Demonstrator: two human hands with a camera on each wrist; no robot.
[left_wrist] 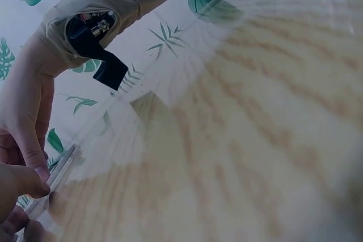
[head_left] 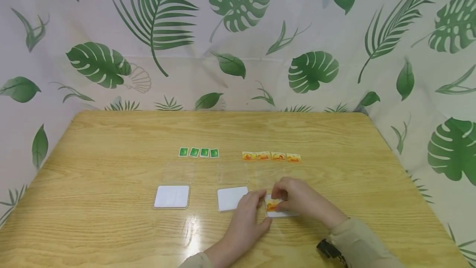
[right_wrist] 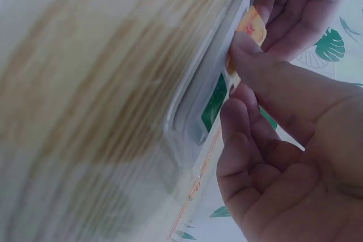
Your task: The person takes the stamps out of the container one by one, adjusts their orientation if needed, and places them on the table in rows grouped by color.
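My left hand (head_left: 247, 218) holds the left end of a clear plastic case (right_wrist: 180, 111), its thumb at the near edge and fingers at the far edge. A white card (head_left: 284, 213) lies in that case. Over the card, my right hand (head_left: 297, 197) pinches an orange stamp (right_wrist: 251, 25) with a notched edge between thumb and fingers. In the right wrist view, a green stamp (right_wrist: 214, 103) shows on the card beside the right fingertips. The right hand hides much of the card in the head view.
Two more cases with white cards, the middle one (head_left: 228, 199) and the left one (head_left: 172, 197), lie on the wooden table (head_left: 93, 168). Clear plastic panels (head_left: 232, 173) lie behind the cases. Farther back are rows of several green stamps (head_left: 204, 152) and several orange stamps (head_left: 278, 156).
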